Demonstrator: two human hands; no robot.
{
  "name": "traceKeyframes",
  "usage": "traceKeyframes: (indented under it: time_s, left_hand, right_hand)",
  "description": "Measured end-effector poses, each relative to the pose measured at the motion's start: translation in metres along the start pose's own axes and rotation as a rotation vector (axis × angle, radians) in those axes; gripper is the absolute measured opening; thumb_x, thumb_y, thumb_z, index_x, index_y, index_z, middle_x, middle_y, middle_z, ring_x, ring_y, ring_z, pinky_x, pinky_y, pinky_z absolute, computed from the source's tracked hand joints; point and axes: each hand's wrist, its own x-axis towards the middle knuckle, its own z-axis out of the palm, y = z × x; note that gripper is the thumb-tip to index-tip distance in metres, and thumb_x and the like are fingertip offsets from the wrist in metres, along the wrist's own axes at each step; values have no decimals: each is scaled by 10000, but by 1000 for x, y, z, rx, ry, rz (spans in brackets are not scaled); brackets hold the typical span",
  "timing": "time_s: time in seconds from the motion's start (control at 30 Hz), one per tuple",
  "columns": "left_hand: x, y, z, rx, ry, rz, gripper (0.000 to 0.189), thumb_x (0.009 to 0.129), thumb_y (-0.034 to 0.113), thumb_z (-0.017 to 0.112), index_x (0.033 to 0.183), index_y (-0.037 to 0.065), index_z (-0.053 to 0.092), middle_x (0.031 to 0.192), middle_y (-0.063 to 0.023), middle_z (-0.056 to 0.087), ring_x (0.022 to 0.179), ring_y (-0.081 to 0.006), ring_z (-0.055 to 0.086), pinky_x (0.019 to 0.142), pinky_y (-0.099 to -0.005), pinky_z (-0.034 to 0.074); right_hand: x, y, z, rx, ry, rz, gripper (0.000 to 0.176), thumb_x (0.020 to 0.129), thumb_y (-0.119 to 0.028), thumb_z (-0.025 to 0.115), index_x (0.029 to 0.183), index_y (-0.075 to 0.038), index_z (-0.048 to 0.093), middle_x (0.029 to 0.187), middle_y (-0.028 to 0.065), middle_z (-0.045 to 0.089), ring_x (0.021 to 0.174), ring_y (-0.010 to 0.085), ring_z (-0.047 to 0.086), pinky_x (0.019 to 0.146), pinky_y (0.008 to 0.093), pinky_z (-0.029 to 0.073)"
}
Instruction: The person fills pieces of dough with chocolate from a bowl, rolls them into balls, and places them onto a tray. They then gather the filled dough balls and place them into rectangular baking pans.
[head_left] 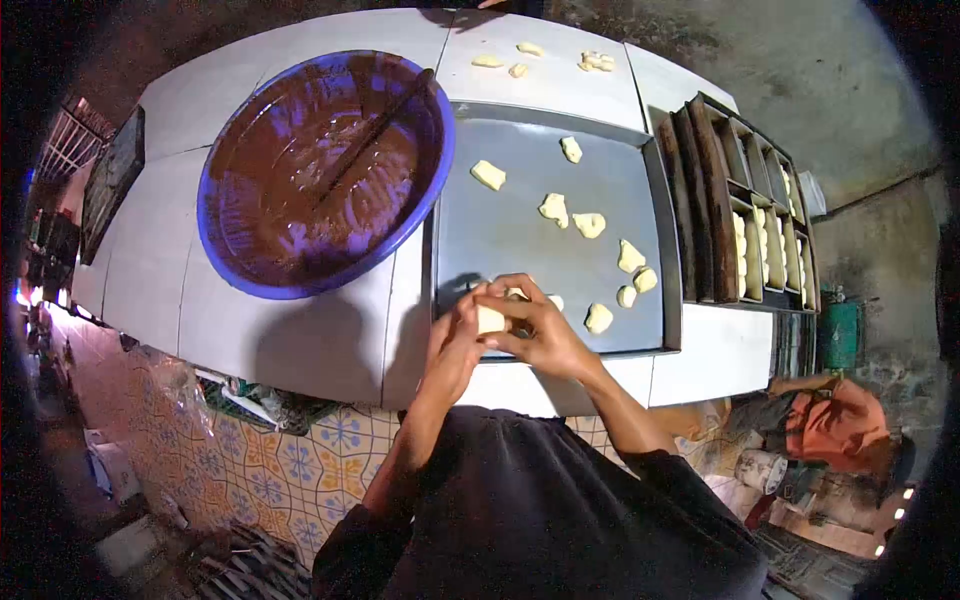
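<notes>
Fingers (522, 298) of left hand (455, 345) and right hand (548, 338) pinch a pale, squarish dough lump (490, 319).

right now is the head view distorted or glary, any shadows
Head view: heavy fisheye bends the table edges, corners vignette black; sheen on the chocolate in the bowl; left hand and right hand, holding dough, shadow the tray; centre sharp, surroundings dim.

No words, numbers or signs can be read here. The bowl (325, 175), the tray (520, 235), the tins (745, 200), the dough (490, 319) and the bench (300, 345) show no letters.
</notes>
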Motion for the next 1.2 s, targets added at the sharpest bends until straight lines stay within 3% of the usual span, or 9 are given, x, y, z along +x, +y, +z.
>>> traceKeyframes:
  time_s: [0.2,0.43,0.57,0.63,0.77,0.83,0.93,1.1,1.2]
  left_hand:
    - [-16,22,38,186,105,92,491,942,24,471,1412,22,329,1278,-164,520,1115,-246,570,886,-354,516]
    - [-13,-1,9,37,-227,-145,633,977,401,443,1469,36,281,1202,-159,559,1021,-221,582,790,-333,504]
    - [-5,-34,-16,279,-46,-259,476,989,435,462,1187,5,506,994,-98,584,797,-145,566,655,-266,472]
    - [10,-34,-26,101,-593,-426,382,1022,341,401,1154,-4,495,912,-79,579,742,-165,568,592,-273,448]
    - [4,-29,8,333,-496,-506,407,1000,398,431,1035,3,519,738,-13,451,595,-94,368,522,-257,300]
    - [6,-30,14,43,-615,-622,444,989,437,449,785,45,496,640,19,416,518,-70,344,487,-231,277]
    - [11,-39,15,-152,-501,-753,438,974,474,443,846,59,497,560,1,380,485,-115,341,513,-265,283]
    - [20,-35,13,-127,71,-453,402,991,456,434,778,121,496,552,25,374,460,-117,342,511,-278,305]
    - [36,-10,-29,-59,-180,22,321,1004,327,418,843,65,508,768,-103,591,708,-210,569,618,-320,464]
  right_hand:
    - [-24,-15,9,-275,196,-131,613,828,-97,666,1395,-80,434,1322,170,464,1241,344,444,1025,393,400]
    - [-52,-9,12,-70,-9,-126,425,820,-179,707,1170,35,593,1196,151,549,1083,299,579,876,382,508]
    - [-63,0,0,-212,101,-216,339,805,-124,722,1096,31,639,1058,159,623,904,322,639,761,368,532]
    - [-68,-6,-11,-155,114,-94,245,811,-96,703,1016,33,667,988,152,642,841,321,645,712,375,528]
    - [-78,-4,-20,-188,202,-118,196,789,-91,721,943,22,681,928,129,657,779,284,639,651,352,509]
    - [-78,3,-20,-131,231,-118,158,794,-78,709,931,-3,683,902,123,653,747,263,622,643,338,493]
    - [-78,15,-21,-126,240,13,131,802,-67,699,915,-6,672,864,117,645,732,243,614,633,330,478]
    - [-98,20,-52,-35,31,130,115,814,-79,706,897,-5,679,788,96,649,740,176,609,618,301,456]
    - [-110,54,-94,-92,492,275,230,895,-195,651,930,32,671,833,93,646,779,159,598,689,298,464]
